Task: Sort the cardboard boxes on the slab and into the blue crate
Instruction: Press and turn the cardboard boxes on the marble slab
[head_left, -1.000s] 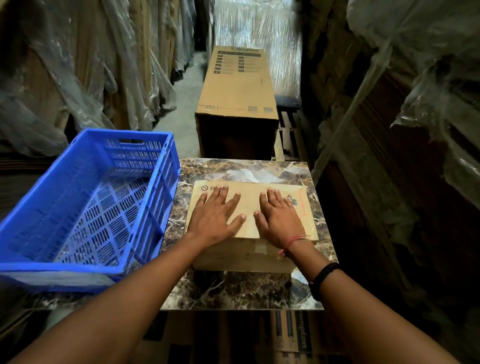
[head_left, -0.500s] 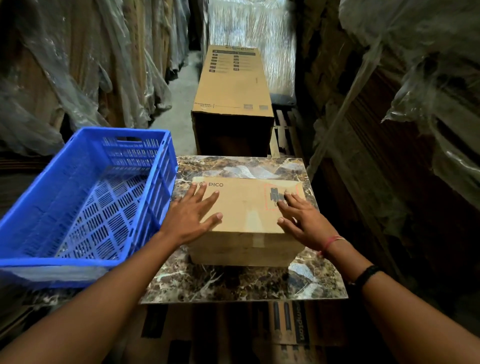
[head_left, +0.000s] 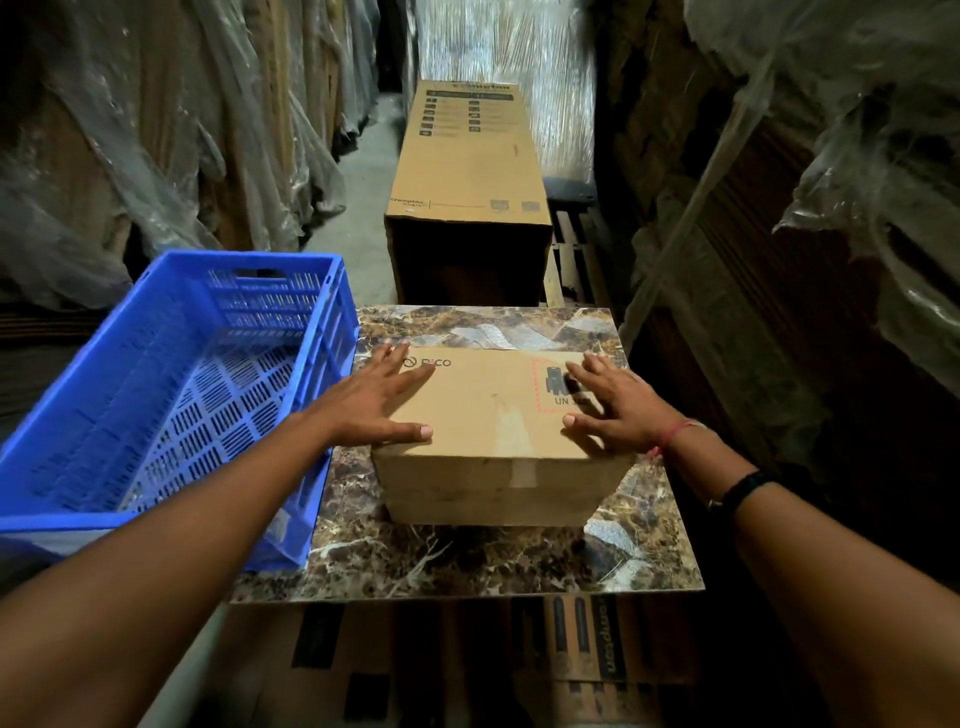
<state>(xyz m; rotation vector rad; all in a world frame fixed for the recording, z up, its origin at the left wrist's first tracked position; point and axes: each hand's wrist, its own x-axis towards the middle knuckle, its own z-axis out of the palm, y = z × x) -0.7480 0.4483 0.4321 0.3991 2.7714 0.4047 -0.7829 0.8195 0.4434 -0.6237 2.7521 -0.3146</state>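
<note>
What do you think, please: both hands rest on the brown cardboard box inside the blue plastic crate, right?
Not inside: the head view shows the brown cardboard box on the marble-patterned slab, beside the blue plastic crate. The left hand and right hand do rest on it.
</note>
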